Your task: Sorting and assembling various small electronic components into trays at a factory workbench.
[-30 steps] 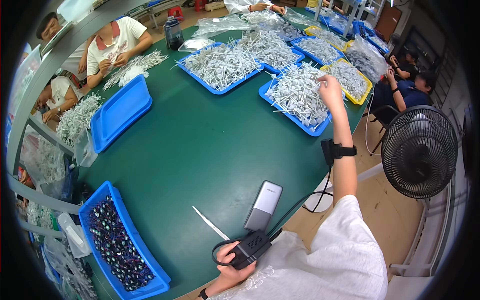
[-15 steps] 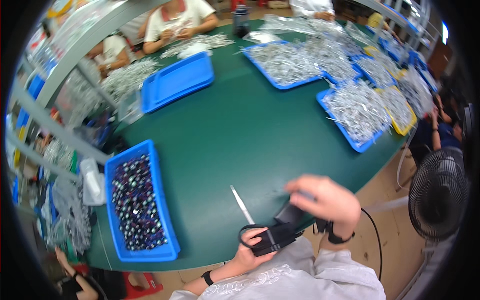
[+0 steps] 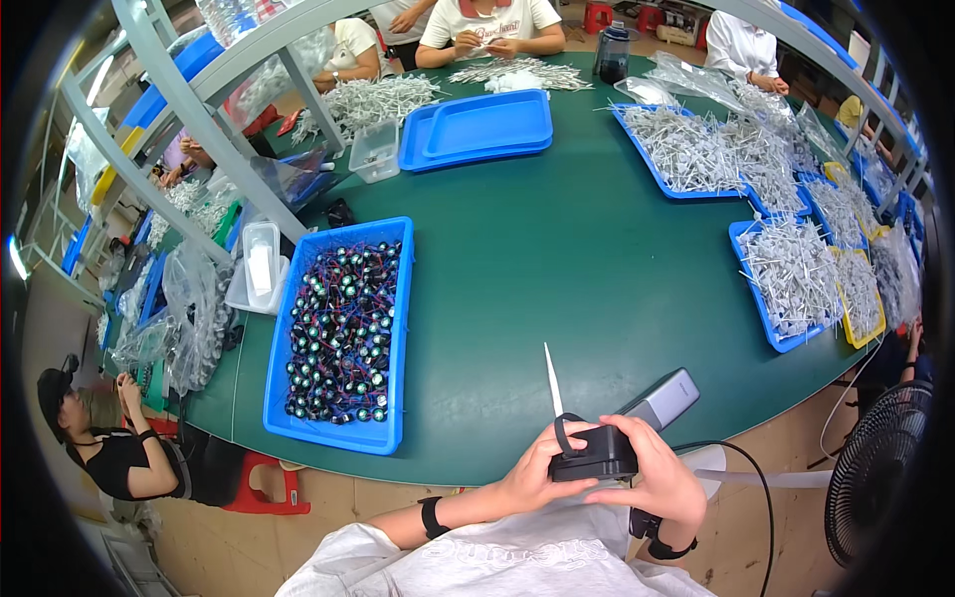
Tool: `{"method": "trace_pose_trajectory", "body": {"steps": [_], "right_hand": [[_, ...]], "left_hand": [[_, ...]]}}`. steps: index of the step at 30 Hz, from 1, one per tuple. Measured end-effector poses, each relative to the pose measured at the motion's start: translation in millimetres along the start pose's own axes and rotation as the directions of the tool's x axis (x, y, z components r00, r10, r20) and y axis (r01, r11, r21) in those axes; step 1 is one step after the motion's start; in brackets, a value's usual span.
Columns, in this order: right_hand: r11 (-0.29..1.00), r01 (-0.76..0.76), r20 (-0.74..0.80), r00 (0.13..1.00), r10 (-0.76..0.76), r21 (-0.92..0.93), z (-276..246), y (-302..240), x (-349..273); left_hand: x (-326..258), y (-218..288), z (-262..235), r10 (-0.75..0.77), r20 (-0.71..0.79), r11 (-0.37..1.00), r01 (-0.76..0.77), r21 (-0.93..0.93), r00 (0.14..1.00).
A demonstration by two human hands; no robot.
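A black boxy object (image 3: 595,455) is held between both hands near the table's front edge. My left hand (image 3: 537,463) is closed around its left side, with fingers by a black loop (image 3: 564,434). My right hand (image 3: 665,478) grips the right side, fingers on top and thumb below. From the loop a narrow pale blade-like strip (image 3: 552,378) points away over the table, its far end tapered; I cannot tell whether it joins the loop. Just beyond my right hand lies a grey and black slab-shaped device (image 3: 662,400).
A blue bin (image 3: 406,298) of small wired parts stands left, beside a clear plastic box (image 3: 261,274). Blue trays (image 3: 477,129) sit farther back; another blue tray (image 3: 771,333) with white strips stands right. A fan (image 3: 880,478) and black cable (image 3: 766,488) are at right. Other people work around.
My right hand has come down from above the slab-shaped device onto the black object, which both hands now hold. The view has swung left, so the table's things appear farther right.
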State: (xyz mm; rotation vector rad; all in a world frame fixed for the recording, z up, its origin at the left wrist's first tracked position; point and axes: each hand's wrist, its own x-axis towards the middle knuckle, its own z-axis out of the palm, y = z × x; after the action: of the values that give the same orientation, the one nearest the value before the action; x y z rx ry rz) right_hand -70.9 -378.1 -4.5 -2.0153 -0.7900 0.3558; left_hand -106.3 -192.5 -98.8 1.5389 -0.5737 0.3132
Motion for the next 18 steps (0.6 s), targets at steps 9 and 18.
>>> {"method": "trace_pose_trajectory", "body": {"steps": [9, 18], "right_hand": [[0.996, 0.018, -0.239, 0.971, 0.003, 0.087, 17, 17, 7], [0.772, 0.102, -0.423, 0.877, 0.228, 0.627, 29, 35, 13]], "left_hand": [[17, 10, -11, -0.138, -0.095, 0.99, 0.134, -0.044, 0.986], [67, 27, -11, -0.336, -0.024, 0.886, 0.307, -0.347, 0.941]]}}
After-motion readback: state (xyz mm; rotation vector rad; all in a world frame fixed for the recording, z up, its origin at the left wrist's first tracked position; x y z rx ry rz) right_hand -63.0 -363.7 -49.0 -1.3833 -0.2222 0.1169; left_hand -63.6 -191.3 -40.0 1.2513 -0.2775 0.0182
